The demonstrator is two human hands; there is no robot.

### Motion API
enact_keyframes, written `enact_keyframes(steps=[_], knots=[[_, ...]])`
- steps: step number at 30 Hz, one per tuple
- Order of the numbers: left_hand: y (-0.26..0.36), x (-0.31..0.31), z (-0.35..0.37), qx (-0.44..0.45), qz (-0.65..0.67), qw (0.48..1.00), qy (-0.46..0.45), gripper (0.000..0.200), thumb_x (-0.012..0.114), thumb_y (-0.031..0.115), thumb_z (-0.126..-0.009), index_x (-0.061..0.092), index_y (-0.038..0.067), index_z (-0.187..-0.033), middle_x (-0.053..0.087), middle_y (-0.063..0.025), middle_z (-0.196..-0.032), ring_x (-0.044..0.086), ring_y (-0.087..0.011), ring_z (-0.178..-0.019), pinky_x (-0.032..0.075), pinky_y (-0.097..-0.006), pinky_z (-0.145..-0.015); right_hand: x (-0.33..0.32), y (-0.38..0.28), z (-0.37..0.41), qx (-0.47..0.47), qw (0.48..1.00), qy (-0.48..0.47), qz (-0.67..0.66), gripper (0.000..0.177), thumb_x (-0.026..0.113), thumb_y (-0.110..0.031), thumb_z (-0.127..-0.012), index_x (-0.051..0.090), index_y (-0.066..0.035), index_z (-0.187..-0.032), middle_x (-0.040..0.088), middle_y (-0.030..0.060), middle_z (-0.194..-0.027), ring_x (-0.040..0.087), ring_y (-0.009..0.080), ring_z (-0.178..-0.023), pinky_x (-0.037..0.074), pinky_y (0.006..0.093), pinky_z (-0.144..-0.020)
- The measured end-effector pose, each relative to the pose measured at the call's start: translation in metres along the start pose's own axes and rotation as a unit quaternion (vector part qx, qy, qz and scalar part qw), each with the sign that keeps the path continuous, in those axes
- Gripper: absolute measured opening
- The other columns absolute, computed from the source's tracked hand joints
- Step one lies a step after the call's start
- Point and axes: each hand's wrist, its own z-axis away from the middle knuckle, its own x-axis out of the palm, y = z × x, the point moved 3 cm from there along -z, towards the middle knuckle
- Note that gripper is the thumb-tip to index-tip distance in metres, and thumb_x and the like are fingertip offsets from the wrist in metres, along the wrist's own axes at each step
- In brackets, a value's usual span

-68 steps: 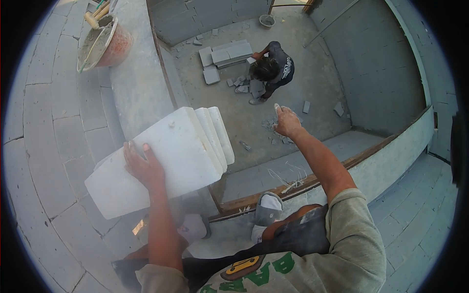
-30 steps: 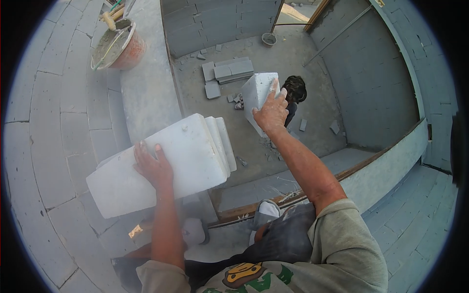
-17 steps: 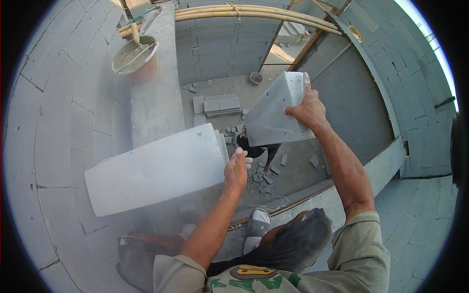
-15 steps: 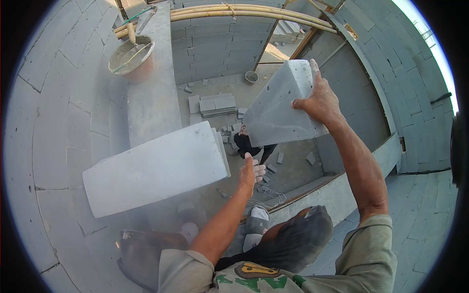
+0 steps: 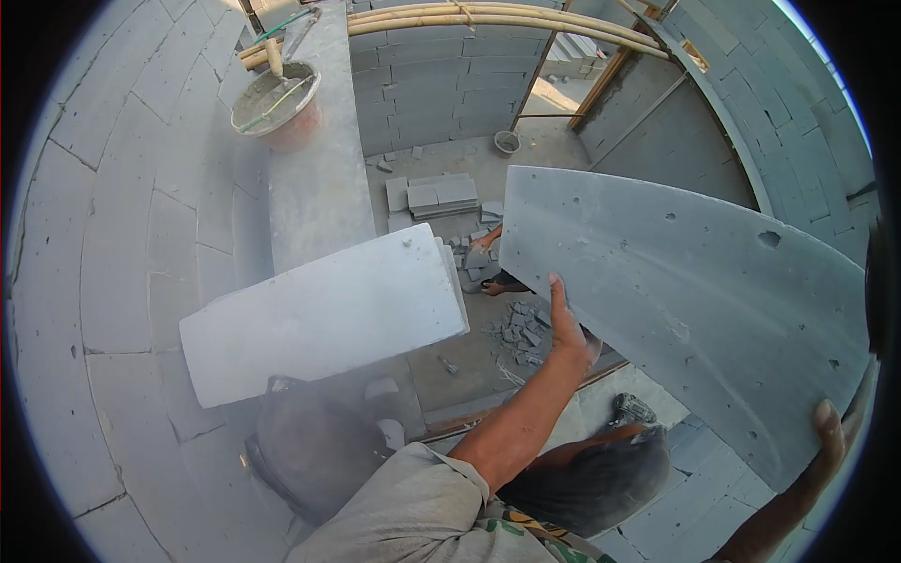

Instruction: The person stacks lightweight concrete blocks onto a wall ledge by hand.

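Observation:
A large grey aerated concrete block, pitted with small holes, is held up at the right, its broad face turned toward me. My left hand grips its lower left edge, the thumb lying on the face and the other fingers hidden behind. At the far right end my right hand clasps the block's edge with its thumb on the face; its fingers are mostly out of sight. Left of my left hand, apart from it, lies a stack of pale blocks.
A mortar bucket stands on a concrete ledge at the upper left. Below, a co-worker's hand shows near broken block pieces. Bamboo poles cross the back. Block walls rise around; a small bucket sits on the floor.
The block has swung round to the right and come closer, its broad face now showing. My left hand, empty before, has taken hold of it; my right hand has moved right and down.

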Motion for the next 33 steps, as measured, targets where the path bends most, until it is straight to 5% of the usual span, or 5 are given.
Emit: enact_keyframes(steps=[7,11,24,29,33], knots=[[0.079,0.062,0.062,0.123,-0.151,0.980,-0.043,0.084,0.060,0.063,-0.081,0.034,0.008,-0.140,0.042,-0.0116,-0.135,0.039,-0.0270,-0.126,0.032,-0.0446,-0.105,-0.059,0.149,-0.027,0.201,0.945,0.052,-0.254,0.071,0.060,-0.040,-0.077,0.040,0.003,-0.130,0.054,0.0204,-0.109,0.061,0.0306,-0.093,0.053,0.0399,-0.078],[0.127,0.051,0.113,0.232,-0.253,0.938,0.046,0.087,0.065,0.057,-0.079,0.032,0.006,-0.140,0.039,-0.0145,-0.137,0.036,-0.0293,-0.129,0.030,-0.0462,-0.106,0.039,0.213,-0.044,0.211,0.856,-0.104,-0.461,0.059,0.054,-0.032,-0.084,0.042,0.004,-0.129,0.056,0.0195,-0.112,0.061,0.0303,-0.099,0.051,0.0428,-0.087],[0.246,-0.103,0.255,0.431,-0.217,0.782,0.394,0.097,0.072,0.054,-0.072,0.024,0.007,-0.143,0.027,-0.0190,-0.141,0.029,-0.0331,-0.133,0.032,-0.0517,-0.108,0.359,0.132,0.049,0.219,0.662,-0.513,-0.500,0.088,0.064,-0.033,-0.074,0.026,0.002,-0.144,0.050,0.0179,-0.124,0.051,0.0239,-0.112,0.041,0.0308,-0.093],[0.295,-0.122,0.272,0.380,-0.287,0.783,0.400,0.076,0.061,0.047,-0.085,0.029,0.007,-0.142,0.027,-0.0196,-0.144,0.027,-0.0331,-0.135,0.030,-0.0516,-0.109,0.412,0.124,0.082,0.102,0.754,-0.541,-0.357,0.091,0.054,-0.047,-0.083,0.011,-0.001,-0.149,0.026,0.0277,-0.145,0.030,0.0350,-0.134,0.026,0.0382,-0.110],[0.317,-0.114,0.279,0.391,-0.230,0.761,0.463,0.068,0.057,0.042,-0.089,0.033,0.007,-0.141,0.030,-0.0187,-0.143,0.026,-0.0343,-0.136,0.029,-0.0525,-0.110,0.441,0.097,0.098,0.095,0.742,-0.548,-0.373,0.092,0.049,-0.052,-0.086,0.004,-0.001,-0.149,0.014,0.0293,-0.149,0.017,0.0385,-0.140,0.019,0.0398,-0.114]])
